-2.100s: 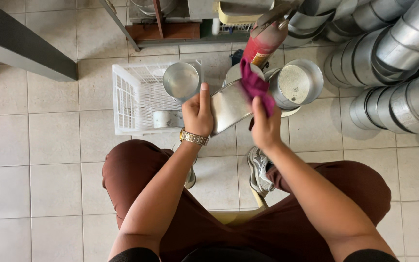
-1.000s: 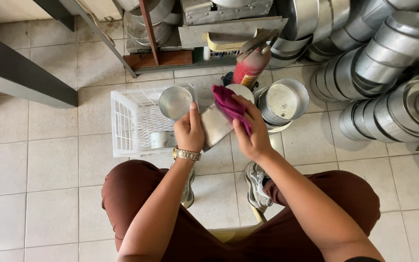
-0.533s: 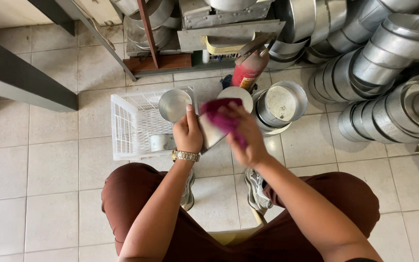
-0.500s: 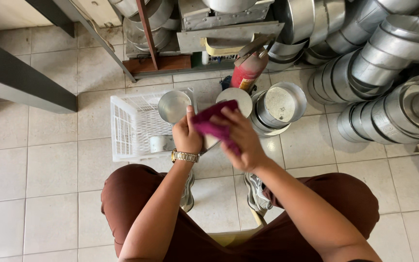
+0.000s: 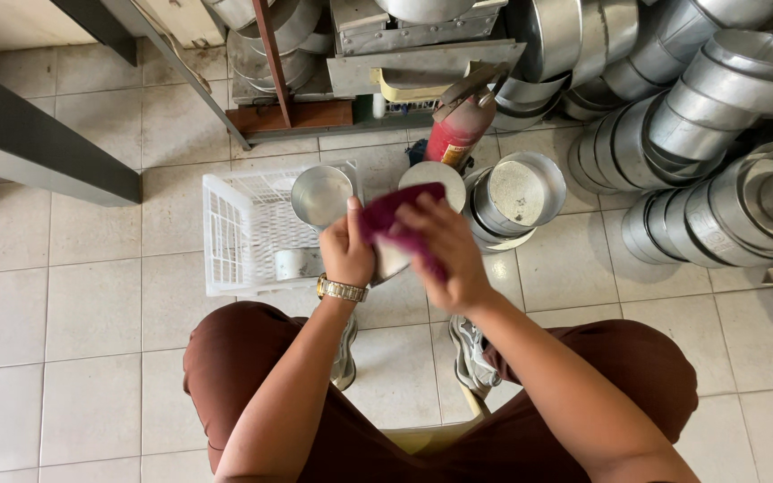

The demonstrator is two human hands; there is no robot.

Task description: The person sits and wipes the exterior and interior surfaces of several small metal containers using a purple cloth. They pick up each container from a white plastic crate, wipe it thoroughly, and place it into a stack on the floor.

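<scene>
My left hand, with a gold watch on its wrist, grips a shiny metal tin held over the floor in front of my knees. My right hand presses a magenta cloth against the top of that tin. The hand and cloth hide most of the tin. A white plastic crate sits just left of my left hand, with a round metal tin and a smaller one inside it.
A stack of round metal pans stands right of my hands, with a red extinguisher behind it. Rows of nested metal pans fill the right side. A metal rack and a dark beam lie ahead and left.
My right hand has moved the cloth down and left across the tin, and the tin has shifted slightly lower toward me. My left hand keeps its grip.
</scene>
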